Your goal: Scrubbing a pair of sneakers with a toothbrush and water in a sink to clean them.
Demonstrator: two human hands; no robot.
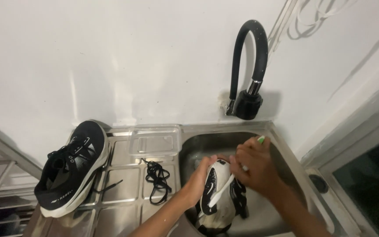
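A black and white sneaker sits inside the steel sink basin, sole side turned up toward me. My left hand grips its left side and steadies it. My right hand holds a white toothbrush with a green end, its head pressed against the shoe's white sole. The shoe's far side is hidden by my right hand.
A second black sneaker with a white sole leans on the steel drainboard at left. A loose black shoelace and a clear plastic container lie beside it. A black flexible tap hangs from the white wall above the sink.
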